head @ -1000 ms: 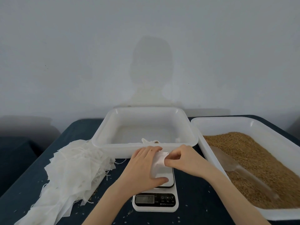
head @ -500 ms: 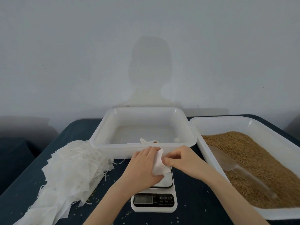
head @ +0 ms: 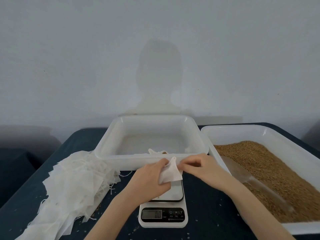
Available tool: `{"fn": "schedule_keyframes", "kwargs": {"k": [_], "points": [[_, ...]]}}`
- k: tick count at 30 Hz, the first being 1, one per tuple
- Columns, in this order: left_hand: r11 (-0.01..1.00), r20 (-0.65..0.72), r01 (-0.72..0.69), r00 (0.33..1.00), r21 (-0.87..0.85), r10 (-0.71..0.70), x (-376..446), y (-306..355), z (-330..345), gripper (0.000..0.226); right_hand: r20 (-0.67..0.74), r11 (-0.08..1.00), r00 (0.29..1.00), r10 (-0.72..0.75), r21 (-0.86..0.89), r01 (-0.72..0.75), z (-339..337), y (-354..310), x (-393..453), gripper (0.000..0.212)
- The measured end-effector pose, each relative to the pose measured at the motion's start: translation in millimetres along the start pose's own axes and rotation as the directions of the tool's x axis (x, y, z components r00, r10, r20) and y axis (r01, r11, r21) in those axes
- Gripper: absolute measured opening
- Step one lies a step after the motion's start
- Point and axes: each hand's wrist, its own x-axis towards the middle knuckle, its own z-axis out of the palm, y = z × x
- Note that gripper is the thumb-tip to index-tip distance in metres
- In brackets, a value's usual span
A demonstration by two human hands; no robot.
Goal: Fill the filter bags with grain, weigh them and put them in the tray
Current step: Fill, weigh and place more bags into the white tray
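A white filter bag [head: 170, 173] is held just above the white kitchen scale [head: 163, 214] at the table's centre. My left hand [head: 150, 179] grips its left side, thumb under the cloth. My right hand [head: 199, 166] pinches its upper right edge. Behind them stands a white tray [head: 121, 135] with one filled bag [head: 157, 151] lying at its near wall. On the right, a larger white tray [head: 294, 146] holds brown grain [head: 270, 174] with a clear plastic scoop [head: 242, 177] lying in it.
A heap of empty white filter bags [head: 69, 187] with loose strings covers the table's left side. Scattered grains lie on the dark blue tabletop [head: 207, 213] around the scale. A pale wall stands right behind the trays.
Both hands have lifted the bag slightly and pulled its top apart, so it now stands up more instead of lying flat on the scale.
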Motion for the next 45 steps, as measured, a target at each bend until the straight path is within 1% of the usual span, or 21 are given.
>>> {"fn": "schedule_keyframes", "kwargs": {"k": [2,5,7,8,10,11,13,14,16,18,20,21,23,25,27,30,33,36,39,43,45], "points": [[0.999,0.021,-0.015,1.0,-0.041,0.016,0.8,0.0,-3.7,0.028,-0.054,0.999,0.998,0.016,-0.042,-0.018,-17.5,3.1,-4.5,0.015],[0.996,0.041,-0.031,0.999,-0.08,0.035,5.0,0.0,-8.6,0.029,-0.201,0.989,0.977,0.067,-0.118,-0.092,-51.7,16.3,-14.2,0.011],[0.997,0.05,-0.039,0.998,-0.063,0.043,10.4,2.0,-10.2,0.035,-0.289,0.951,0.949,0.125,-0.237,-0.197,-73.3,35.8,-19.9,0.013],[0.998,0.055,-0.045,0.997,-0.045,0.047,13.9,3.5,-10.6,0.037,-0.308,0.905,0.938,0.158,-0.335,-0.263,-83.4,47.3,-22.5,0.015],[0.998,0.068,-0.057,0.996,-0.016,0.058,21.4,6.9,-10.9,0.031,-0.295,0.746,0.917,0.27,-0.538,-0.393,-101.1,70.2,-28.3,0.009],[0.998,0.073,-0.064,0.995,0.0,0.064,25.5,9.1,-10.9,0.028,-0.267,0.652,0.902,0.34,-0.624,-0.431,-107.2,81.1,-31.9,0.01],[0.996,0.081,-0.084,0.993,0.027,0.082,33.6,14.7,-9.7,0.027,-0.197,0.514,0.864,0.463,-0.735,-0.443,-114.1,101.8,-40.4,0.026],[0.995,0.087,-0.095,0.992,0.03,0.093,37.6,17.9,-8.3,0.028,-0.167,0.484,0.848,0.503,-0.759,-0.437,-115.3,108.5,-44.0,0.03],[0.994,0.097,-0.109,0.99,0.025,0.107,45.1,24.0,-4.5,0.028,-0.146,0.463,0.838,0.526,-0.777,-0.426,-115.1,115.4,-50.0,0.033],[0.992,0.099,-0.12,0.988,0.024,0.117,51.5,29.3,0.6,0.028,-0.162,0.445,0.839,0.519,-0.787,-0.427,-115.4,120.0,-52.5,0.039],[0.991,0.105,-0.134,0.986,0.03,0.13,55.9,33.8,5.9,0.028,-0.188,0.399,0.831,0.523,-0.808,-0.434,-115.9,124.3,-51.5,0.045],[0.99,0.112,-0.139,0.985,0.028,0.135,57.1,35.7,8.2,0.027,-0.183,0.384,0.827,0.531,-0.818,-0.428,-115.6,126.3,-51.0,0.041],[0.99,0.131,-0.14,0.982,0.016,0.137,58.5,39.3,11.8,0.027,-0.163,0.409,0.821,0.548,-0.804,-0.432,-116.1,129.9,-50.6,0.023],[0.991,0.145,-0.136,0.98,0.013,0.133,59.0,41.0,13.9,0.024,-0.166,0.448,0.817,0.553,-0.767,-0.459,-120.6,131.7,-50.1,0.015],[0.992,0.156,-0.126,0.98,0.01,0.123,58.6,41.5,14.1,0.024,-0.205,0.451,0.826,0.525,-0.756,-0.474,-130.8,133.4,-49.3,0.017],[0.993,0.172,-0.12,0.978,0.013,0.116,59.8,41.4,15.0,0.028,-0.286,0.418,0.842,0.457,-0.767,-0.487,-153.3,135.3,-51.5,0.019],[0.993,0.172,-0.117,0.979,0.034,0.109,63.3,40.8,17.4,0.027,-0.35,0.37,0.837,0.421,-0.777,-0.51,-175.8,138.1,-60.1,0.011],[0.992,0.179,-0.118,0.978,0.048,0.107,67.4,40.8,21.1,0.027,-0.396,0.35,0.82,0.413,-0.762,-0.545,-194.1,142.5,-69.7,0.016],[0.992,0.189,-0.119,0.976,0.051,0.108,70.2,42.3,25.3,0.027,-0.348,0.403,0.81,0.472,-0.732,-0.549,-201.0,144.0,-73.1,0.016],[0.993,0.196,-0.117,0.975,0.035,0.108,72.6,47.4,28.9,0.025,-0.182,0.556,0.832,0.525,-0.667,-0.497,-191.4,147.0,-65.8,0.011],[0.993,0.195,-0.116,0.975,0.016,0.111,73.4,50.9,29.8,0.024,-0.09,0.621,0.834,0.545,-0.625,-0.473,-183.3,152.7,-60.1,0.014]]}}
